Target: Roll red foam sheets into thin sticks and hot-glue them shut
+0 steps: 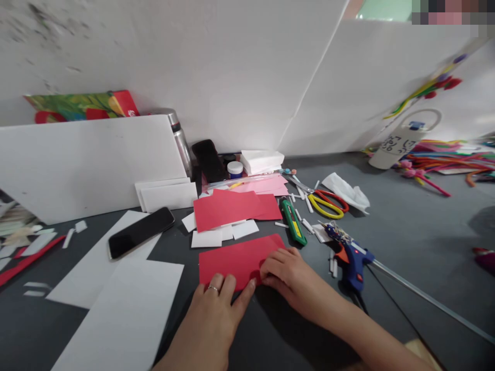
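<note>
A red sheet of paper point(235, 260) lies on the dark table in front of me. My left hand point(216, 304), with a ring on one finger, holds its near edge; the fingers bend over the paper and the thumb points right along the edge. At the near right corner, the curled fingers of my right hand point(284, 273) are closed on the same sheet. The fingertips of both hands are partly hidden. Just beyond are more red paper pieces point(228, 208) and white paper pieces point(207, 238).
Right of the paper lie a green utility knife point(294, 221), scissors point(328, 203) and a blue glue gun point(353, 263) with its cord. A phone point(141, 233) rests on white sheets point(124, 309) at left. A white bottle point(398, 147) and colourful pipe cleaners point(456, 157) are at the far right.
</note>
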`<state>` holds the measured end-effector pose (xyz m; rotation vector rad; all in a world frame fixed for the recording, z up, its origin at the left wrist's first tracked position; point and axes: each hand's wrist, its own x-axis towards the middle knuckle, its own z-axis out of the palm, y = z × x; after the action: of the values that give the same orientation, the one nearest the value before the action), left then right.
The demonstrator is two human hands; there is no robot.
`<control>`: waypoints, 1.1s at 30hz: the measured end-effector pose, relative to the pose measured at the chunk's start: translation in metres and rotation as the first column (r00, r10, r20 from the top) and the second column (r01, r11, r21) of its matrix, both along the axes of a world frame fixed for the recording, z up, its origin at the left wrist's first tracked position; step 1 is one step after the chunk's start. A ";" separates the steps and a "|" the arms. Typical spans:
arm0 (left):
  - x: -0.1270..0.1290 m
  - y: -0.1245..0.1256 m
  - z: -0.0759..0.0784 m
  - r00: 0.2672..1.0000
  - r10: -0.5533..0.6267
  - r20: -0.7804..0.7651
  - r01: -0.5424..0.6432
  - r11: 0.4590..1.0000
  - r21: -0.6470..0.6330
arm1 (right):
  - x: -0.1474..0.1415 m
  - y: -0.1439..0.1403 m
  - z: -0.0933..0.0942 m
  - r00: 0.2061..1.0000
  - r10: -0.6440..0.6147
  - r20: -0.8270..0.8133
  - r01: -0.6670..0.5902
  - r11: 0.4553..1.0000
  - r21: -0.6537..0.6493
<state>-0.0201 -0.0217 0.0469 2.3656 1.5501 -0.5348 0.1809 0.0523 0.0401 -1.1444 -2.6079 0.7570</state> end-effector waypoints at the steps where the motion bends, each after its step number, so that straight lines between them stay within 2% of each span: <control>1: 0.002 0.001 0.002 1.000 -0.001 -0.015 0.001 1.000 -0.011 | -0.001 0.000 -0.001 1.000 -0.016 -0.007 0.016 1.000 -0.004; 5: 0.009 0.005 0.010 0.999 0.010 -0.047 -0.012 1.000 -0.026 | 0.000 0.003 -0.003 0.997 -0.061 -0.042 0.061 0.998 -0.009; 9: 0.010 0.006 0.012 0.999 0.025 -0.043 -0.026 0.999 -0.025 | 0.006 0.005 0.001 0.999 -0.042 -0.035 0.041 0.999 -0.025; 18: 0.009 0.005 0.010 0.998 0.047 -0.050 -0.049 0.998 -0.029 | 0.019 0.010 0.000 0.999 0.002 -0.043 -0.004 1.000 -0.024; 24: 0.010 0.005 0.010 0.998 0.039 -0.045 -0.041 0.999 -0.033 | 0.030 0.012 0.011 0.997 0.065 -0.044 -0.064 0.998 0.015; 33: 0.007 0.004 0.004 0.998 0.028 -0.064 -0.029 0.999 -0.021 | 0.025 0.009 0.015 0.996 0.081 0.039 -0.083 0.996 0.042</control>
<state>-0.0136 -0.0176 0.0512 2.3279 1.5942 -0.6231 0.2056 0.0617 0.0548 -1.0547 -2.7028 0.6974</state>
